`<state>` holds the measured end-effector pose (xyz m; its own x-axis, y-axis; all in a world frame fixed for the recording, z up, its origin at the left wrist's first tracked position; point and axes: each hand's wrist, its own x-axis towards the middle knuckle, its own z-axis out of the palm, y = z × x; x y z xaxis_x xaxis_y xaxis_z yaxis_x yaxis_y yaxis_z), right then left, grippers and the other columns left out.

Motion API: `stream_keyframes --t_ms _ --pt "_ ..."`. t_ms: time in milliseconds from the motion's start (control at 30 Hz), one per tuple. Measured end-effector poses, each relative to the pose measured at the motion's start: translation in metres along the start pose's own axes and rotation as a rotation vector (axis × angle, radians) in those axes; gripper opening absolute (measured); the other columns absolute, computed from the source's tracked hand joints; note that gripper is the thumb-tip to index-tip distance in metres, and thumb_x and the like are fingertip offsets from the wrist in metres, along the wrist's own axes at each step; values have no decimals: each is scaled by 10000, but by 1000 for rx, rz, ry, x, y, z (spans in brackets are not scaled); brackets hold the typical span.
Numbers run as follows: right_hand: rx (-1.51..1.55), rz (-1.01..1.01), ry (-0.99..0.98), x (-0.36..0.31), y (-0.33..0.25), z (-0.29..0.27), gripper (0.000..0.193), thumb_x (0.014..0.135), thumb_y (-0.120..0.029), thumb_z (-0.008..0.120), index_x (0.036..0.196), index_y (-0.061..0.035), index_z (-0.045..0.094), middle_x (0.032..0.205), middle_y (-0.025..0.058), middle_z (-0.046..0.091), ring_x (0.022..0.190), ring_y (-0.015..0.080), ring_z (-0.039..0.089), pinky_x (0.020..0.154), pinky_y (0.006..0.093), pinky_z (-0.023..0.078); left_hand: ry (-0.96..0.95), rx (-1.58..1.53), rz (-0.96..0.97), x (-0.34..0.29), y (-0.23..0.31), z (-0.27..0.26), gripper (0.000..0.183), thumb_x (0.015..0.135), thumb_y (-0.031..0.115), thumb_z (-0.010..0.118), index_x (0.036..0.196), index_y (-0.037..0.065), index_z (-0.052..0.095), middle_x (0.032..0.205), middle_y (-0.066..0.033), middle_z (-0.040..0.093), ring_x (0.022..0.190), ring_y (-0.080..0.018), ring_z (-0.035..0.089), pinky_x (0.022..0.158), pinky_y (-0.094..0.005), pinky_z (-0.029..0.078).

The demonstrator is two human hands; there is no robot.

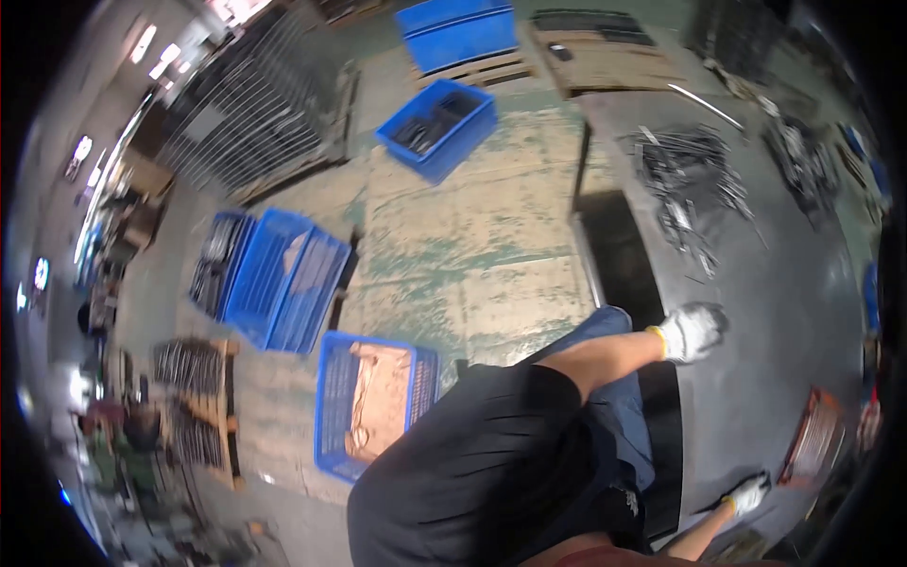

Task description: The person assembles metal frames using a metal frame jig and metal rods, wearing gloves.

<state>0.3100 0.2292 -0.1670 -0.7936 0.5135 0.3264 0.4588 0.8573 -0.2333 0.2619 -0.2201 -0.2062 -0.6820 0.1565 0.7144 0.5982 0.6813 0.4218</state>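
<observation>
Head view: we look down over a black shirt (472,463) and blue trousers (614,397), with both arms going out to the right of the picture.
Right hand (751,493): it is in a white glove and low on the near edge of the steel table (784,312). It is small and blurred, so we cannot tell if the fingers are spread or closed on something.
Reddish tray (812,439): it lies flat on the table just beside the right hand, and no hand touches it.
Handling of the tray: we judge it flat, stiff and rather light. Taking it with two hands on the long edges seems safest, because the gloves may slip on a smooth rim.
Left hand (694,331): it is also gloved and set down on the table edge beside the thigh. The fingers are loosely curled and we see nothing in them.
Metal pieces (690,189): this is a loose heap of thin dark bars farther along the table, well apart from both hands. We think they are hard, heavy together and probably sharp at the ends.
Floor, near: a blue crate (331,406) with brownish sheet inside.
Floor, far: more blue crates (439,128), some with dark parts inside, and wire racks (255,113).
</observation>
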Motion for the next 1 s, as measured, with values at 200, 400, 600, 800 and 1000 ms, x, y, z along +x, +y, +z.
stream_keyframes --t_ms 200,400,600,800,1000 --pt "4 1 -60 11 2 22 449 946 -410 467 1002 0 642 888 223 668 741 387 618 648 472 468 -26 16 -52 -17 -8 -16 218 721 314 601 685 108 660 900 -82 637 980 -298 591 880 -434 479" --pt "-23 -43 -21 25 25 53 459 951 -409 456 961 15 632 844 224 662 697 382 608 640 456 474 -20 43 -14 -19 -18 -9 180 719 295 603 674 128 650 908 -84 618 1000 -308 571 923 -431 463" --pt "-31 -29 -59 22 22 59 460 952 -412 460 949 13 635 843 225 660 707 390 609 639 469 474 22 54 -26 -28 -25 -5 201 691 307 612 649 115 655 874 -95 625 943 -317 584 853 -441 485" --pt "-33 -131 13 67 81 74 577 924 -511 433 980 22 646 840 244 666 699 425 610 629 509 468 -10 13 -42 -12 -13 8 221 694 290 612 599 93 645 778 -87 624 846 -298 599 784 -431 498" --pt "-375 -377 132 67 84 72 381 915 -369 478 881 -25 636 768 160 647 641 335 597 583 457 459 38 67 11 -14 -14 19 218 702 289 613 624 92 664 816 -89 639 890 -302 607 830 -428 492"
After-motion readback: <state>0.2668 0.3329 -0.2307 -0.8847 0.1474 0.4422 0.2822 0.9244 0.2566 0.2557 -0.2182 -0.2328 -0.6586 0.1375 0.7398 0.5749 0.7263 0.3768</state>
